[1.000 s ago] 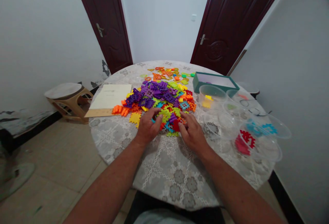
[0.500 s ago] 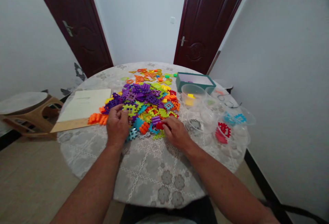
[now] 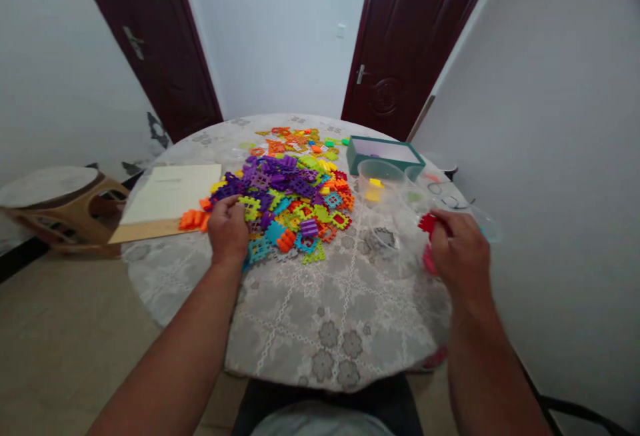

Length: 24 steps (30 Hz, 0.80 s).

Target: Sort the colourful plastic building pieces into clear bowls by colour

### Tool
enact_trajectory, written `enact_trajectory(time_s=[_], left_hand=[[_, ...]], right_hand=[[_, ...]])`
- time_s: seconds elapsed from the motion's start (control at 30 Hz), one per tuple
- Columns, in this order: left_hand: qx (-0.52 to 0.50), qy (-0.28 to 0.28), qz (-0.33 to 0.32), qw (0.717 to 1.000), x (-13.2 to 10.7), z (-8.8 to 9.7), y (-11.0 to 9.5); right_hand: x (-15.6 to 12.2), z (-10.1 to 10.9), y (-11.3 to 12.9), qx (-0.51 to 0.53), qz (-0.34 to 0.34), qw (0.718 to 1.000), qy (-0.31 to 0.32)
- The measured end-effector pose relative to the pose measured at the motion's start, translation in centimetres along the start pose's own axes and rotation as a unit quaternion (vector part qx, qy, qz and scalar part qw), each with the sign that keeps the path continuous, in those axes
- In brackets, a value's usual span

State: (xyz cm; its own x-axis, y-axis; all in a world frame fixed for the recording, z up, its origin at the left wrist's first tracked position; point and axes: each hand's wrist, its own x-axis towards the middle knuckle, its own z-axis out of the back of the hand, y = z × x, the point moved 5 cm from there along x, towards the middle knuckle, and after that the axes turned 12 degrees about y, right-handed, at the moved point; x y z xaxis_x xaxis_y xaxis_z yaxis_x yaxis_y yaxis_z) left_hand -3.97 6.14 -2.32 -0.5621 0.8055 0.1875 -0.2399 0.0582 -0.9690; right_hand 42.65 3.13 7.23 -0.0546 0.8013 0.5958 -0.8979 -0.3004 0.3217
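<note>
A heap of coloured plastic interlocking tiles lies in the middle of a round table with a lace-patterned cloth. My left hand rests on the near left edge of the heap, fingers curled over some tiles. My right hand is over the clear bowls at the right, fingers closed on a red tile. It hovers over the clear bowl holding red pieces, which it mostly hides.
Several clear plastic bowls stand at the right; one holds yellow pieces. A teal box sits behind them. A cream booklet lies at the left with orange pieces beside it. A wooden stool stands left of the table; two dark doors behind.
My right hand left the heap with a red tile and moved right over the bowl of red pieces. My left hand stayed at the heap's left edge.
</note>
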Motion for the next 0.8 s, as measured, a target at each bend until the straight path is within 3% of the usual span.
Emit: enact_trajectory(time_s=[0.17, 0.23, 0.3, 0.4, 0.5, 0.57, 0.67, 0.8], left_hand=[[-0.048, -0.009, 0.029, 0.998, 0.3, 0.0, 0.7], [-0.080, -0.016, 0.037, 0.996, 0.3, -0.1, 0.9], [-0.110, -0.020, 0.042, 0.993, 0.4, -0.1, 1.1], [-0.141, -0.018, 0.043, 0.989, 0.5, -0.1, 1.2], [-0.151, -0.019, 0.037, 0.988, 0.6, 0.0, 1.2], [-0.152, -0.017, 0.037, 0.988, 0.6, 0.1, 1.3], [-0.157, -0.001, 0.037, 0.987, 0.5, -0.1, 1.3], [-0.191, 0.013, 0.044, 0.981, 0.5, -0.4, 1.4]], right_hand=[[-2.2, 0.0, -7.5, -0.115, -0.022, 0.992, 0.045], [-2.5, -0.3, -8.7, -0.132, -0.008, 0.988, 0.077], [-2.5, -0.2, -8.4, -0.147, 0.004, 0.986, 0.082], [-2.1, 0.5, -5.2, -0.133, -0.002, 0.991, 0.034], [-1.6, -0.1, 0.4, -0.040, 0.023, 0.998, 0.034], [-1.3, -2.0, 4.7, 0.038, 0.081, 0.991, 0.095], [-1.1, -6.2, 10.5, 0.124, 0.171, 0.955, 0.209], [-1.1, -12.0, 15.0, 0.114, 0.218, 0.927, 0.282]])
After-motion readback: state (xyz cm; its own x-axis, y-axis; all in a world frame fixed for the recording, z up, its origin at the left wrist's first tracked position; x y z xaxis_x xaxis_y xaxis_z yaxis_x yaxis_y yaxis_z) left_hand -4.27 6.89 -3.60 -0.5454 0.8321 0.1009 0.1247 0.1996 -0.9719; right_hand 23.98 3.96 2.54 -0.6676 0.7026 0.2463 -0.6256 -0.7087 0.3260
